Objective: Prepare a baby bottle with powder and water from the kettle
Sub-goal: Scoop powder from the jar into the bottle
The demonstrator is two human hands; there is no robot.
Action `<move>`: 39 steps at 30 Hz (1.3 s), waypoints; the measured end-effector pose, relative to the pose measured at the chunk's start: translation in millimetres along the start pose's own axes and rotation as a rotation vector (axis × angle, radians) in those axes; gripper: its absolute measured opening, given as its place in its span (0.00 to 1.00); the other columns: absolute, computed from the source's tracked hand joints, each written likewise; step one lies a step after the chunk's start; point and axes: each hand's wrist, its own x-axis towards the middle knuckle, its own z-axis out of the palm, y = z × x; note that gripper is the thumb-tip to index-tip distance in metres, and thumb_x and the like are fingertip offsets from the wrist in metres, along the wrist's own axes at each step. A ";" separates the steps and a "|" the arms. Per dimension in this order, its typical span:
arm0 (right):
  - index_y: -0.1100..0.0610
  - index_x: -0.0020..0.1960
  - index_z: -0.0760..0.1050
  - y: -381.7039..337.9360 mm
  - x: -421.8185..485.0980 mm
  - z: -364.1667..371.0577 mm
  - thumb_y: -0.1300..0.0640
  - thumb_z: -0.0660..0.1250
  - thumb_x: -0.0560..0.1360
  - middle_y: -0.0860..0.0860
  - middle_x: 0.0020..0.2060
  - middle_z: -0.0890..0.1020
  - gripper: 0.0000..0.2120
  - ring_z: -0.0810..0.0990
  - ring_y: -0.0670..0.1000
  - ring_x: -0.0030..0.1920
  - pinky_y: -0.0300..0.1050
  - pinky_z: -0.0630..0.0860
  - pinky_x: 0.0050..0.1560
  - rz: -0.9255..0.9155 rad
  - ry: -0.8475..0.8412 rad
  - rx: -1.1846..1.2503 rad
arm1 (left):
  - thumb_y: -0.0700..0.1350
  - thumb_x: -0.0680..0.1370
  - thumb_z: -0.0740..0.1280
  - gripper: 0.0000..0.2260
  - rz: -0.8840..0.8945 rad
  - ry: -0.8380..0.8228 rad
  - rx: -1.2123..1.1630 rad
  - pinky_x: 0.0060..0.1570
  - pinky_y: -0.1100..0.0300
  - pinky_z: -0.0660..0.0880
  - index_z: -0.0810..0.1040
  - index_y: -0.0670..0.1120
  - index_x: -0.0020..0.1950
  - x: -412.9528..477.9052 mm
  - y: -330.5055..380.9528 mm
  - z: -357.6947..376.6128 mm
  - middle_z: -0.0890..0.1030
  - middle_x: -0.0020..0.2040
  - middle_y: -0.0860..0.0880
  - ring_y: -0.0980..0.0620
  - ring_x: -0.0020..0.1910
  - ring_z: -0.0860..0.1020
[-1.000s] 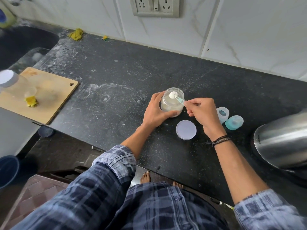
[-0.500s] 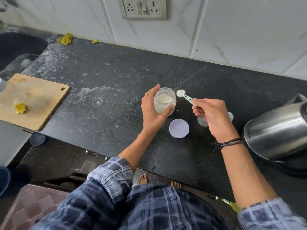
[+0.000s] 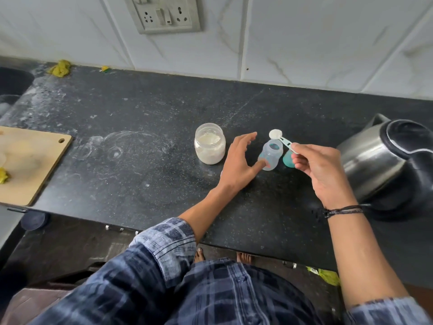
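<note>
Left hand has quit the powder jar, left of the bottle, and spreads wide, thumb at the bottle's side; right hand pinches the loaded scoop, now at the bottle's far rim, so tipping in looks next, kettle right of it untouched.

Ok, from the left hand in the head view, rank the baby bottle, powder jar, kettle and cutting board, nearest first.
1. Baby bottle, at the thumb of the left hand.
2. Powder jar, just to the hand's left.
3. Kettle, far right.
4. Cutting board, far left edge.
</note>
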 end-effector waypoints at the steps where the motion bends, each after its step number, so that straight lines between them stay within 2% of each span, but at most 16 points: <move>1: 0.60 0.43 0.85 1.5 -0.5 -3.3 0.60 0.74 0.77 0.50 0.30 0.83 0.05 0.79 0.44 0.31 0.34 0.78 0.35 -0.007 0.003 -0.011 | 0.46 0.73 0.79 0.35 -0.034 -0.033 -0.006 0.70 0.55 0.71 0.69 0.47 0.77 3.0 -0.5 3.6 0.72 0.71 0.50 0.53 0.67 0.73; 8: 0.58 0.43 0.85 11.1 -3.2 -15.6 0.58 0.75 0.77 0.52 0.33 0.84 0.05 0.80 0.46 0.33 0.36 0.79 0.36 -0.045 0.027 -0.105 | 0.47 0.71 0.81 0.40 -0.146 -0.161 0.008 0.73 0.56 0.67 0.67 0.44 0.79 21.6 2.8 20.5 0.71 0.75 0.47 0.50 0.73 0.71; 15: 0.52 0.40 0.84 14.2 -1.9 -11.5 0.59 0.74 0.77 0.52 0.32 0.84 0.07 0.80 0.46 0.32 0.41 0.80 0.38 -0.166 0.077 -0.270 | 0.42 0.70 0.80 0.34 -0.198 -0.187 0.036 0.68 0.48 0.73 0.73 0.46 0.75 28.1 4.3 29.0 0.79 0.68 0.48 0.49 0.65 0.77; 22: 0.51 0.42 0.85 14.4 3.0 -10.0 0.56 0.73 0.75 0.50 0.31 0.85 0.04 0.82 0.49 0.31 0.56 0.85 0.43 -0.274 0.133 -0.446 | 0.41 0.72 0.79 0.29 -0.223 -0.146 0.021 0.66 0.50 0.75 0.76 0.49 0.71 29.5 3.8 29.1 0.82 0.64 0.51 0.51 0.61 0.79; 30: 0.56 0.46 0.86 10.2 5.7 -7.1 0.55 0.71 0.77 0.48 0.36 0.85 0.07 0.84 0.50 0.38 0.52 0.83 0.45 -0.394 0.130 -0.660 | 0.45 0.71 0.80 0.29 -0.216 -0.130 0.030 0.65 0.49 0.76 0.76 0.50 0.71 27.9 2.1 29.7 0.81 0.64 0.51 0.52 0.61 0.79; 39: 0.57 0.45 0.85 7.3 7.3 -3.7 0.56 0.72 0.78 0.49 0.37 0.85 0.06 0.81 0.49 0.38 0.46 0.78 0.41 -0.458 0.156 -0.772 | 0.47 0.72 0.80 0.28 -0.155 -0.117 0.018 0.62 0.49 0.77 0.78 0.49 0.70 32.3 8.9 29.6 0.80 0.60 0.50 0.51 0.58 0.79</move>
